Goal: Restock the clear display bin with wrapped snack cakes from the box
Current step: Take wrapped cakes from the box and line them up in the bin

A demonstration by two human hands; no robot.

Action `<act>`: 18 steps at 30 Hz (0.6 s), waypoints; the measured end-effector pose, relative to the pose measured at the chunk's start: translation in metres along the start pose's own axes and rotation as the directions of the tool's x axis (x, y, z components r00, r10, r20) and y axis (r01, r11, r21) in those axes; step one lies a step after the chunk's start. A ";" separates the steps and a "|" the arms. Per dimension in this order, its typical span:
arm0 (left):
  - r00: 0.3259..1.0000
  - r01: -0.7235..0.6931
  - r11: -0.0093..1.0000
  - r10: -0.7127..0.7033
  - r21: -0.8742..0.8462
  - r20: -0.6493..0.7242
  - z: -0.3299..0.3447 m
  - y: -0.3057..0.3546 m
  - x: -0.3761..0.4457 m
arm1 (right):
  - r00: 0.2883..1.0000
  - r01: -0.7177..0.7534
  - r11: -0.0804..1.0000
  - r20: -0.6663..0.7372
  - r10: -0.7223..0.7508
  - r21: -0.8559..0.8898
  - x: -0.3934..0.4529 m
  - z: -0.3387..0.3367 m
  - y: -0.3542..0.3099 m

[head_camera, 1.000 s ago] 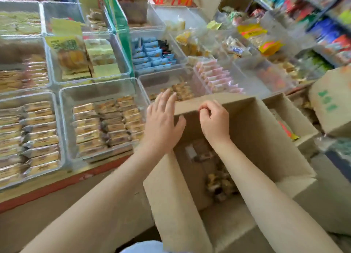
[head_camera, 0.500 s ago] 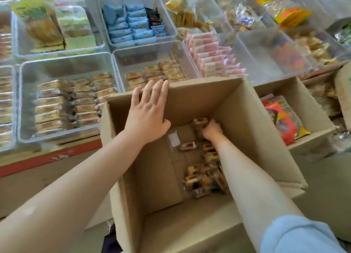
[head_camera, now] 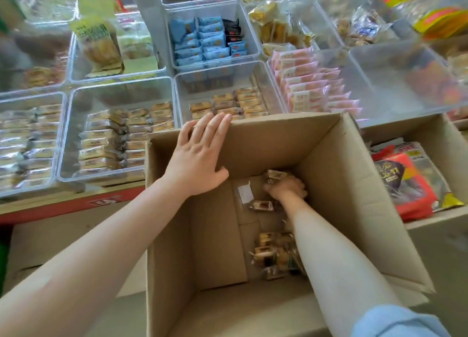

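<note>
The left hand (head_camera: 196,163) lies flat and open on the box (head_camera: 336,184) wall. Deep inside, the right hand (head_camera: 287,188) curls its fingers round a snack cake (head_camera: 274,176). The cakes look light, soft and crinkly, best held gently round the middle. The clear bin (head_camera: 258,76) sits just behind the box.

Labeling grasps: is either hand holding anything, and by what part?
Right hand, down in the box, has its fingers curled over wrapped snack cakes; which part it holds cannot be told. Left hand lies flat on the box's far wall, holding nothing.
</note>
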State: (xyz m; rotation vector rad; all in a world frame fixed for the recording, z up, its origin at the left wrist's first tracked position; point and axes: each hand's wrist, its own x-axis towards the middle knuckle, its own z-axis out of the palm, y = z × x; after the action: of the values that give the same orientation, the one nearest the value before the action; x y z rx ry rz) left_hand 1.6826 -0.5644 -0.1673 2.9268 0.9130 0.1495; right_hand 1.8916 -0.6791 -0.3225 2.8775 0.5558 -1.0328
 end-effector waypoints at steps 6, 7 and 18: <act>0.999 -0.028 0.995 0.026 -0.100 -0.022 -0.004 0.000 -0.005 | 0.858 0.235 0.906 0.363 -0.364 0.353 -0.065 -0.071 -0.021; 0.999 -0.039 0.987 0.035 -0.155 -0.026 -0.008 0.001 -0.006 | 0.825 0.262 0.878 0.380 -0.419 0.400 -0.080 -0.084 -0.025; 0.921 0.182 0.215 -0.379 -0.959 0.090 -0.088 -0.078 -0.042 | 0.618 0.607 0.574 0.128 -0.776 0.549 -0.216 -0.151 -0.118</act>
State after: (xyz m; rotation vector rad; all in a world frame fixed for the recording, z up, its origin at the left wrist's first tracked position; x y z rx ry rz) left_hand 1.5942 -0.5211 -0.0904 1.5387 0.8791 0.6711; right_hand 1.7882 -0.6148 -0.0603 2.6647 1.7449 -1.9852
